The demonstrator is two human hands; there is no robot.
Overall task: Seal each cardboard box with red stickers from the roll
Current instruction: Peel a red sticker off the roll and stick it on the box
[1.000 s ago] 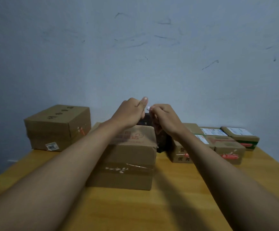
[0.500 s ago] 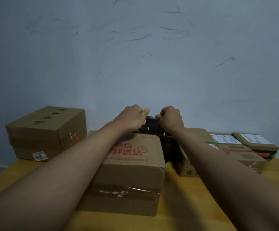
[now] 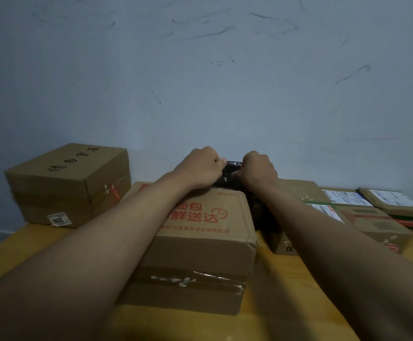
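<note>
- Hands first: my left hand [image 3: 201, 168] and right hand [image 3: 259, 169] sit just above the middle of the frame, both with fingers curled onto a dark, glossy wrinkled object [image 3: 232, 172] held between them; I judge it may be wrapping around the sticker roll, but I cannot tell.
- No red sticker shows in either grip, and I cannot make out the roll itself.
- Directly below the hands, toward the bottom centre of the frame, lies the brown cardboard box with red printed characters [image 3: 200, 232]; my left forearm crosses over its top, its long side running left to right, old clear tape across its front face.
- I judge the coming move turns on this: the box lies straight beneath and nearer me than the grip, equally reachable by both hands.
- At the middle left stands a taller plain brown cardboard box with a small white label [image 3: 67, 183], well apart from the hands.
- At the right, several flat cardboard boxes with white shipping labels [image 3: 363, 210] crowd together under and beyond my right forearm.
- All rest on a yellow wooden table [image 3: 286, 303] against a scuffed pale blue wall [image 3: 200, 82].
</note>
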